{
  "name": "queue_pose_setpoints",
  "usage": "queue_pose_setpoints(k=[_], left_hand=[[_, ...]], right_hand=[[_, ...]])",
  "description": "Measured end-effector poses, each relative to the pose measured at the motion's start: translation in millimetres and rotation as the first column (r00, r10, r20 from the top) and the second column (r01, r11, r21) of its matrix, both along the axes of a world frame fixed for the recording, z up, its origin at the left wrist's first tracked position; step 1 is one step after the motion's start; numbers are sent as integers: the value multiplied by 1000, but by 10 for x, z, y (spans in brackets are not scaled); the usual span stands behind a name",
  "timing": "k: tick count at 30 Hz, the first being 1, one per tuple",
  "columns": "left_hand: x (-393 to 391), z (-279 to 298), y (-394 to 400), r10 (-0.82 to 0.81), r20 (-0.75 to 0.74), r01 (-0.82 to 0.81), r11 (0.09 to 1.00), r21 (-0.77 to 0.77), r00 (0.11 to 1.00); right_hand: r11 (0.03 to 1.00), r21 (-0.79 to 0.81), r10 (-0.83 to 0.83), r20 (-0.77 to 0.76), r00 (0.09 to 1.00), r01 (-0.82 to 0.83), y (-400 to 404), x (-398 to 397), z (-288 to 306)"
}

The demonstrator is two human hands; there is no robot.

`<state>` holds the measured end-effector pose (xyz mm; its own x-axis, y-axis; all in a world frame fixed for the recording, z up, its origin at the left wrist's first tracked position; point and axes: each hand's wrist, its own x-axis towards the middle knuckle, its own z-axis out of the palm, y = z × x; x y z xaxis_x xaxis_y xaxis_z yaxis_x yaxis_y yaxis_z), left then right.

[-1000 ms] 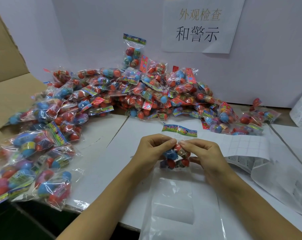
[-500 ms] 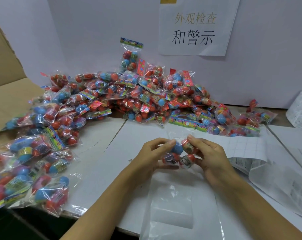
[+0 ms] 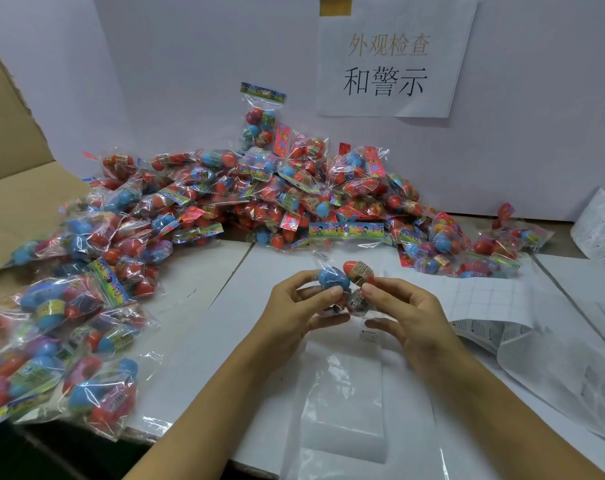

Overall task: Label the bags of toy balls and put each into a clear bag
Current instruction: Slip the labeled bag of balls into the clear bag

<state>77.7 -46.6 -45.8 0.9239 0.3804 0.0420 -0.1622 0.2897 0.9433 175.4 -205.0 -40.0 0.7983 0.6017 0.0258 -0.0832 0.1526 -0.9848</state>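
Item: bag of toy balls (image 3: 346, 285), pinched between left hand (image 3: 304, 306) and right hand (image 3: 408, 313), fingers curled, lifted over the table, apparently for labelling. Clear bag (image 3: 346, 403) lies flat beneath, seemingly ready to receive it; unprocessed pile (image 3: 259, 202) behind.

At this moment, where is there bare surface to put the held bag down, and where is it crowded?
Bare white surface lies between the left heap of bags and the left hand, which with the right hand holds the bag of balls. The back pile, label sheets and clear bag take up the rest.
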Motion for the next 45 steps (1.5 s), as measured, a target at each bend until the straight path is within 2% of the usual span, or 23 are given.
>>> queue_pose_setpoints(k=[5, 7, 10, 13, 22, 25, 29, 33, 40, 45], left_hand=[[4, 1, -9, -6, -8, 6, 1000, 12, 1000], [3, -1, -10, 7, -11, -7, 1000, 26, 1000], [5, -12, -14, 37, -6, -37, 999, 29, 999], [11, -14, -19, -1, 4, 1, 1000, -7, 1000], [-20, 6, -25, -54, 35, 52, 998, 37, 998], [-1, 12, -29, 20, 36, -21, 999, 40, 999], [18, 28, -1, 146, 9, -146, 989, 31, 989], [17, 31, 2, 133, 4, -133, 991, 30, 991], [17, 33, -5, 110, 11, -110, 993, 52, 994], [-6, 23, -26, 44, 38, -48, 991, 126, 998]], right_hand=[[1000, 4, -3, 6, 1000, 3, -9, 17, -28], [998, -23, -57, 33, 998, 58, 6, 17, -51], [965, -122, -206, 200, 958, 233, 16, 43, -116], [966, -129, -181, 283, 942, 224, 10, 48, -139], [992, -111, 77, 191, 979, -56, 17, -9, -132], [999, -52, 10, 145, 989, -2, 40, -8, -131], [1000, 25, -10, -73, 997, 12, 35, 46, -83], [996, 83, 0, -205, 979, 18, 29, 50, -52], [997, 79, 7, -201, 980, 9, 34, 24, -16], [991, 77, 121, -131, 984, -111, 10, 7, 0]])
